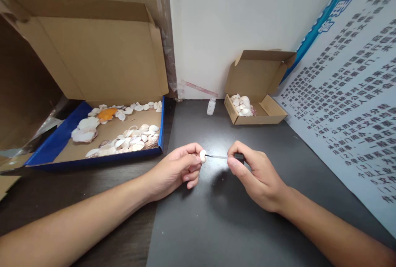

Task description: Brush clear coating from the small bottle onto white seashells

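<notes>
Near the middle of the view, a small white shell (203,156) is pinched between the thumb and finger of my left hand (179,169). My right hand (258,174) grips the black cap of a thin brush (219,157). The brush points left, and its dark tip meets the shell's right side. Behind the hands, a small white bottle (211,106) stands upright on the dark grey mat (192,230); its top has no cap on it.
A blue-edged cardboard box (93,162) at the left holds many shells and an orange one (107,114). A smaller open box (260,119) with white shells (243,105) stands at the back right. A printed sheet (349,106) slopes along the right.
</notes>
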Tool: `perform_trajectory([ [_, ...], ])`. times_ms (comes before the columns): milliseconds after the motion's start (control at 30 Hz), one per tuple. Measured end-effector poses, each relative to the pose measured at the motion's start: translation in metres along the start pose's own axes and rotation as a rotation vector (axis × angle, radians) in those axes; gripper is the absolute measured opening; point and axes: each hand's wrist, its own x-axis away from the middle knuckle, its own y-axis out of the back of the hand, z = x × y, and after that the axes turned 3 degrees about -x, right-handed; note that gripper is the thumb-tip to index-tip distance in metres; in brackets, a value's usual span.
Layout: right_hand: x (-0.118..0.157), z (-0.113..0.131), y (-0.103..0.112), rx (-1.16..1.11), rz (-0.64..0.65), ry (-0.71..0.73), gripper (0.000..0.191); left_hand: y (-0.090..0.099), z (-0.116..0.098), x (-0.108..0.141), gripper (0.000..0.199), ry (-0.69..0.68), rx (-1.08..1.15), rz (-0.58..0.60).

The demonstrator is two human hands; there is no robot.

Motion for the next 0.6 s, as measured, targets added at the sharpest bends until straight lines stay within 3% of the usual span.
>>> perform_trajectory([
  [100,0.0014,0.0004,0.0005,-0.010,0.043,0.011,0.023,0.0005,0.0000,-0.0001,0.009,0.005,0.004,0.004],
  [200,0.0019,0.0002,0.0008,0.013,0.005,-0.012,0.022,0.0011,0.0009,0.0000,0.011,0.009,-0.021,0.012],
  [400,0.0024,0.0028,0.0007,0.002,0.035,0.041,0.021,0.0024,0.0059,0.0001,0.020,-0.024,-0.180,0.059],
  [600,0.0028,0.0037,0.0015,0.063,-0.074,0.020,0.023,0.0024,0.0066,-0.0006,0.024,-0.038,-0.241,0.054],
])
